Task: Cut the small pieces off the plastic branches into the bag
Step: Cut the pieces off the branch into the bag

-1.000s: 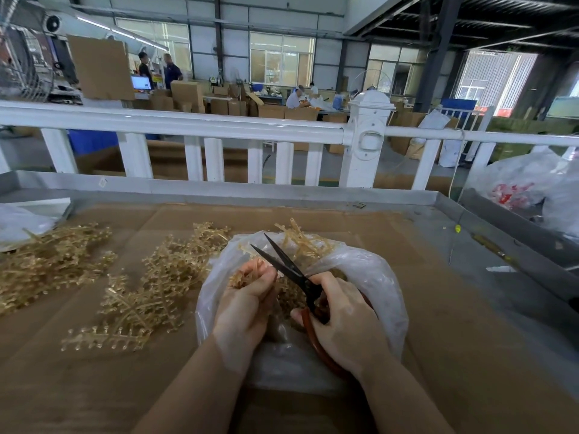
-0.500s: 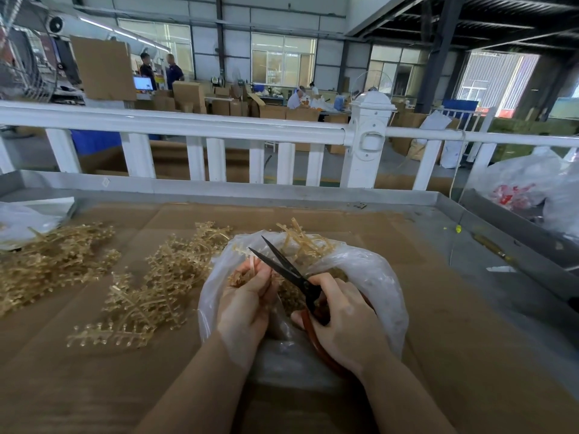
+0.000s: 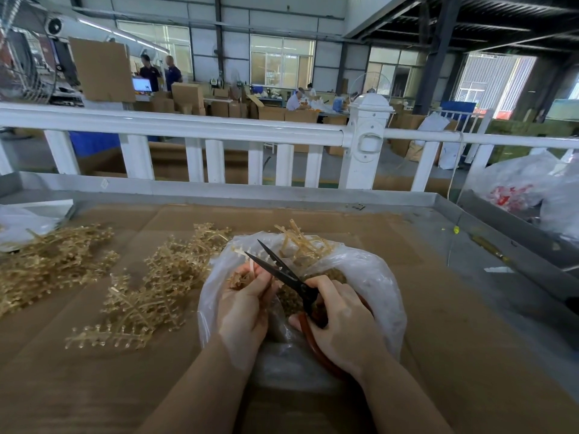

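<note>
A clear plastic bag (image 3: 376, 277) lies open on the cardboard-covered table, with small golden pieces inside. Over its mouth my left hand (image 3: 244, 305) pinches a golden plastic branch (image 3: 242, 278), mostly hidden by my fingers. My right hand (image 3: 338, 321) grips the red handles of the scissors (image 3: 279, 269). Their dark blades stand apart, pointing up and left beside the branch. Bare cut stems (image 3: 300, 241) stick out at the bag's far edge.
Two heaps of golden branches lie left of the bag: a near heap (image 3: 150, 292) and a far-left heap (image 3: 53, 261). A white railing (image 3: 188, 126) borders the table's far side. White bags (image 3: 532, 189) sit at the right, another bag (image 3: 22, 220) at far left.
The branch in my left hand has shifted slightly in my fingers. The scissor blades stay apart at nearly the same spot. Both hands remain over the bag.
</note>
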Demonstrator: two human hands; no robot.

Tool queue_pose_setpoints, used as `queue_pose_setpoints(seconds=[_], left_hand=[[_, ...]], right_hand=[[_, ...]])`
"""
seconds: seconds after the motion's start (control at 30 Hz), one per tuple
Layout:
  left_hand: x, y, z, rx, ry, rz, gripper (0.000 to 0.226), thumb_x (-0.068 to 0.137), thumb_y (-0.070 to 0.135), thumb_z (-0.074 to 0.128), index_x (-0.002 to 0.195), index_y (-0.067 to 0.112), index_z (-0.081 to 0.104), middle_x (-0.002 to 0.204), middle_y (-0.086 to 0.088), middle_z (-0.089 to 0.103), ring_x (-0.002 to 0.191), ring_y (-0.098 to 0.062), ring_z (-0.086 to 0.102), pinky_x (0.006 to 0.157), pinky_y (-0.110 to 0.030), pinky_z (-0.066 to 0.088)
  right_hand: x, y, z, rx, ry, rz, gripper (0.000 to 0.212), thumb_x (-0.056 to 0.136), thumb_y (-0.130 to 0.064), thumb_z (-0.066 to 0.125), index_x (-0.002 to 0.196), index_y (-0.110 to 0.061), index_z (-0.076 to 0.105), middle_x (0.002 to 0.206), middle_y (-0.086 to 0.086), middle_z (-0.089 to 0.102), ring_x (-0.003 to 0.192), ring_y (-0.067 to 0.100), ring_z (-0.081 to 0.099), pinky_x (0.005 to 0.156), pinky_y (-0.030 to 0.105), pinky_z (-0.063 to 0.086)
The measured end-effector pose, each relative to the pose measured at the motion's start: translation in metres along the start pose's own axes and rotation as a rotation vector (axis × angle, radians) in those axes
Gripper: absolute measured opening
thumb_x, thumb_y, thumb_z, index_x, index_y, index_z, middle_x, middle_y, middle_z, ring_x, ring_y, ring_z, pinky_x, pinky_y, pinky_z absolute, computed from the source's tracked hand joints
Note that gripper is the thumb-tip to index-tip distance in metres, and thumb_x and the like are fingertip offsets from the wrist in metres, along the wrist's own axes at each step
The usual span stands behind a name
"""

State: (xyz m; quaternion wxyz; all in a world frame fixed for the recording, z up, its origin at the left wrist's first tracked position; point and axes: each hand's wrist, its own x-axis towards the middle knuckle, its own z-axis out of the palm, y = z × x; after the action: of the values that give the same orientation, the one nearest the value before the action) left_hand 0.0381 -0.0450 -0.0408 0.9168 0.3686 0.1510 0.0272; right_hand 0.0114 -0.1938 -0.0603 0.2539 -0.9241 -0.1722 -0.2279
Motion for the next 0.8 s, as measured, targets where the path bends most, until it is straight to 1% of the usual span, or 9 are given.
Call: queue_pose_setpoints(seconds=[0.07,0.2,0.27,0.4,0.5,0.63,0.7,0.77,0.8], left_hand=[[-0.001,0.0002,0.0,0.022,-0.014,0.011,0.017,0.087,-0.01,0.055,0.089,0.003,0.066,0.082,-0.01,0.072,0.071,-0.017,0.069,0.063,-0.022,0.057],[-0.0034,0.0006,0.0016,0.029,-0.019,0.018,0.017,0.087,-0.011,0.054,0.091,0.002,0.065,0.068,-0.005,0.072,0.058,-0.011,0.069,0.051,-0.019,0.054],[-0.004,0.0004,0.0024,0.027,-0.026,0.027,0.019,0.087,-0.012,0.053,0.094,0.002,0.064,0.068,-0.005,0.072,0.057,-0.011,0.069,0.049,-0.018,0.053],[-0.0034,-0.0004,0.0018,0.036,-0.029,0.039,0.019,0.087,-0.012,0.053,0.092,0.002,0.064,0.072,-0.007,0.071,0.058,-0.012,0.069,0.052,-0.019,0.055],[-0.0031,-0.0003,0.001,0.038,-0.03,0.035,0.018,0.087,-0.011,0.054,0.091,0.003,0.066,0.076,-0.009,0.071,0.061,-0.014,0.069,0.055,-0.022,0.058],[-0.0034,-0.0001,-0.0003,0.04,-0.062,0.031,0.016,0.086,-0.008,0.056,0.092,0.003,0.066,0.076,-0.007,0.072,0.063,-0.013,0.07,0.053,-0.021,0.056],[-0.0028,-0.0001,-0.0009,0.032,-0.064,0.04,0.017,0.086,-0.009,0.057,0.099,0.0,0.065,0.084,-0.01,0.071,0.069,-0.016,0.069,0.059,-0.022,0.058],[-0.0028,-0.0005,-0.0005,0.025,-0.054,0.045,0.024,0.085,-0.01,0.057,0.108,-0.002,0.061,0.093,-0.014,0.067,0.076,-0.02,0.066,0.066,-0.024,0.057],[-0.0032,-0.0004,-0.0002,0.029,-0.054,0.044,0.024,0.085,-0.01,0.057,0.108,-0.002,0.062,0.09,-0.014,0.067,0.074,-0.019,0.066,0.065,-0.024,0.057]], right_hand=[[0.0002,-0.0001,-0.0001,0.007,-0.001,-0.001,0.053,0.078,-0.061,0.056,0.12,-0.028,0.055,0.11,-0.013,0.06,0.099,-0.002,0.047,0.086,0.011,0.035],[0.0005,0.0,-0.0003,0.022,0.001,-0.004,0.052,0.078,-0.062,0.055,0.12,-0.03,0.054,0.108,-0.016,0.058,0.096,-0.006,0.044,0.083,0.006,0.032],[0.0009,0.0001,-0.0007,0.04,-0.008,-0.004,0.053,0.079,-0.063,0.054,0.119,-0.03,0.054,0.108,-0.017,0.058,0.096,-0.006,0.045,0.083,0.005,0.034],[0.0022,0.0005,-0.0005,0.061,-0.013,-0.012,0.05,0.081,-0.058,0.058,0.118,-0.025,0.056,0.106,-0.012,0.062,0.097,0.0,0.054,0.085,0.009,0.042],[0.0022,-0.001,-0.0007,0.062,-0.013,-0.013,0.05,0.081,-0.056,0.06,0.118,-0.023,0.056,0.107,-0.009,0.064,0.099,0.003,0.057,0.085,0.01,0.042],[0.0025,-0.0022,-0.0008,0.053,-0.016,-0.015,0.049,0.083,-0.051,0.064,0.119,-0.02,0.056,0.109,-0.006,0.066,0.1,0.007,0.06,0.086,0.013,0.044],[0.0024,-0.003,-0.0015,0.052,-0.021,-0.012,0.049,0.083,-0.052,0.064,0.119,-0.02,0.056,0.108,-0.005,0.066,0.1,0.008,0.06,0.085,0.015,0.045],[0.0017,-0.0034,-0.0026,0.048,-0.014,-0.01,0.05,0.082,-0.053,0.064,0.118,-0.019,0.057,0.105,-0.004,0.067,0.097,0.01,0.061,0.082,0.018,0.046],[0.0013,-0.0035,-0.0034,0.046,-0.011,-0.012,0.051,0.082,-0.054,0.063,0.118,-0.019,0.057,0.105,-0.004,0.067,0.096,0.01,0.061,0.082,0.018,0.047]])
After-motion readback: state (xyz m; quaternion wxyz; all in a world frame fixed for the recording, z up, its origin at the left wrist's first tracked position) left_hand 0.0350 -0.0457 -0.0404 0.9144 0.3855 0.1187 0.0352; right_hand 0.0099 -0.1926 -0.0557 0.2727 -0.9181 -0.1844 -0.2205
